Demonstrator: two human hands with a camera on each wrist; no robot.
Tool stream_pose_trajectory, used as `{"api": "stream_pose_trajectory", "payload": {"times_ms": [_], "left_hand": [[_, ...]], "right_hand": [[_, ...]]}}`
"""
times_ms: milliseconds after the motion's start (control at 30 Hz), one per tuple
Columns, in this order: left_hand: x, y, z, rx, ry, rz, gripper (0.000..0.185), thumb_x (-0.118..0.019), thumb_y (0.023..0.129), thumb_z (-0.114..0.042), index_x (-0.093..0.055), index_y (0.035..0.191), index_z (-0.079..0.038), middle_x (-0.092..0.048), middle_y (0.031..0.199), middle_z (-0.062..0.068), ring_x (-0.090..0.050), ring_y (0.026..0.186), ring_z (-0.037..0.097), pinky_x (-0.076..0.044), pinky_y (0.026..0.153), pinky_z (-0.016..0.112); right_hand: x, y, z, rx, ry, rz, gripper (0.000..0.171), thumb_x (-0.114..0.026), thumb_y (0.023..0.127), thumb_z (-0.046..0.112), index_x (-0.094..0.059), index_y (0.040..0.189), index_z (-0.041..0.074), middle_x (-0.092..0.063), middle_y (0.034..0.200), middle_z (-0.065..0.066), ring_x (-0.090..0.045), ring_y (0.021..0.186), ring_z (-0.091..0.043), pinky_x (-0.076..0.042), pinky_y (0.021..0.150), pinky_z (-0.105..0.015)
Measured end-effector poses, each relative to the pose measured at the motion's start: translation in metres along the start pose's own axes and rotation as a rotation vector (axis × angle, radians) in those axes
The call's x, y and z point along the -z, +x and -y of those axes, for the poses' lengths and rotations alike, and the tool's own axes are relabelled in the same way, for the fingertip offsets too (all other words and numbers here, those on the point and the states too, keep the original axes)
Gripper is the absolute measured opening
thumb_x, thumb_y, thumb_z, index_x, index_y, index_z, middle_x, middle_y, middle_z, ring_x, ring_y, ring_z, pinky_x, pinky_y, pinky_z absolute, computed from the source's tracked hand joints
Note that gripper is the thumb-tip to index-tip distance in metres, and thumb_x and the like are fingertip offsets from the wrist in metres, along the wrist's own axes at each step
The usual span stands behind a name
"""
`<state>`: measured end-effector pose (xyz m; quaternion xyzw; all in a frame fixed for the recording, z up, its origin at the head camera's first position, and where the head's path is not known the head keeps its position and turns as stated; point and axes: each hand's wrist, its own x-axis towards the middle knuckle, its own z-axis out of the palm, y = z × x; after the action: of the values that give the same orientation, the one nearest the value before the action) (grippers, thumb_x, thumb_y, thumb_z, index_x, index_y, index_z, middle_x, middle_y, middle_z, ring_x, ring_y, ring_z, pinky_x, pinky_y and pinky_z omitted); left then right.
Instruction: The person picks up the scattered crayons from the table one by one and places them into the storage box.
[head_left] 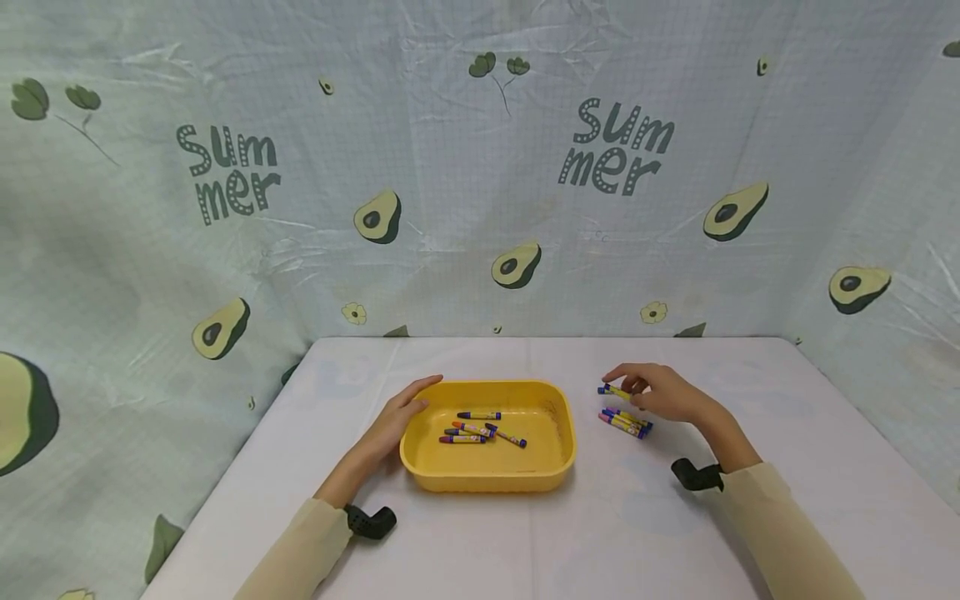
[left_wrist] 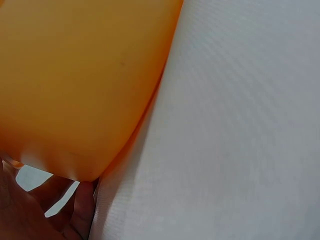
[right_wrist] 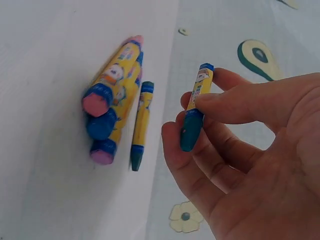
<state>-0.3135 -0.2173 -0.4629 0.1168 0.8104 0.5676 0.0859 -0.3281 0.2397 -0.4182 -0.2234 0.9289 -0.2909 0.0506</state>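
A yellow tray (head_left: 551, 467) sits mid-table and holds several crayons (head_left: 480, 429). My left hand (head_left: 401, 412) rests flat against the tray's left rim, fingers straight; the left wrist view shows the tray wall (left_wrist: 85, 85) close up. To the right of the tray, my right hand (head_left: 660, 392) pinches a teal crayon (right_wrist: 194, 112) between thumb and fingers, just above the table. Beside it lies a small pile of crayons (right_wrist: 112, 120) (head_left: 626, 422) on the white table, with one green crayon (right_wrist: 140, 125) lying apart from the pile.
The white table (head_left: 600, 533) is walled on three sides by an avocado-print cloth backdrop (head_left: 480, 167). Black wrist straps (head_left: 697, 475) sit on both arms.
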Motion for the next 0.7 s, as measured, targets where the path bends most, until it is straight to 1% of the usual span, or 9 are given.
{"api": "stream_pose_trajectory", "payload": {"times_ms": [167,267,367,500,567,700], "left_hand": [[0.001,0.000,0.001,-0.006,-0.005,-0.001,0.048,-0.034,0.111,-0.021,-0.042,0.158,-0.024,-0.034,0.168,0.010,-0.036,0.153,0.035,-0.026,0.128,0.056],[0.001,0.001,0.001,0.007,-0.011,0.004,0.048,-0.035,0.111,-0.022,-0.041,0.158,-0.025,-0.033,0.169,0.009,-0.037,0.153,0.034,-0.026,0.128,0.056],[0.001,0.001,0.001,0.019,-0.014,-0.001,0.048,-0.036,0.110,-0.024,-0.042,0.158,-0.027,-0.034,0.169,0.008,-0.037,0.153,0.034,-0.026,0.128,0.056],[0.001,0.001,0.001,0.016,-0.023,-0.004,0.048,-0.036,0.110,-0.023,-0.042,0.157,-0.026,-0.035,0.168,0.008,-0.037,0.153,0.034,-0.024,0.129,0.056],[0.002,0.001,0.001,0.012,-0.025,0.002,0.048,-0.036,0.110,-0.023,-0.042,0.158,-0.025,-0.035,0.168,0.009,-0.037,0.153,0.034,-0.024,0.129,0.056],[0.001,0.002,0.001,0.013,-0.020,0.003,0.048,-0.036,0.110,-0.023,-0.042,0.158,-0.026,-0.035,0.168,0.008,-0.037,0.153,0.034,-0.024,0.129,0.056]], "right_hand": [[0.003,0.001,0.009,0.034,-0.003,-0.001,0.043,-0.058,0.091,-0.004,-0.066,0.132,0.007,-0.070,0.114,-0.014,-0.064,0.097,-0.022,-0.060,0.079,-0.031],[0.004,0.001,0.012,0.050,-0.017,-0.007,0.044,-0.056,0.091,-0.004,-0.066,0.132,0.008,-0.070,0.113,-0.013,-0.064,0.096,-0.022,-0.060,0.080,-0.033],[0.004,0.003,0.017,0.067,-0.027,-0.012,0.044,-0.056,0.092,-0.003,-0.066,0.133,0.010,-0.070,0.112,-0.013,-0.065,0.098,-0.023,-0.061,0.082,-0.037],[0.005,0.009,0.024,0.082,-0.038,-0.007,0.045,-0.057,0.092,-0.003,-0.067,0.132,0.014,-0.070,0.114,-0.011,-0.065,0.101,-0.023,-0.061,0.086,-0.041],[0.006,0.013,0.029,0.097,-0.045,-0.004,0.045,-0.058,0.092,-0.003,-0.068,0.132,0.016,-0.071,0.114,-0.011,-0.066,0.102,-0.023,-0.061,0.086,-0.041],[0.008,0.023,0.046,0.119,-0.057,0.014,0.045,-0.060,0.093,-0.004,-0.068,0.131,0.019,-0.071,0.114,-0.010,-0.065,0.100,-0.021,-0.061,0.083,-0.037]]}}
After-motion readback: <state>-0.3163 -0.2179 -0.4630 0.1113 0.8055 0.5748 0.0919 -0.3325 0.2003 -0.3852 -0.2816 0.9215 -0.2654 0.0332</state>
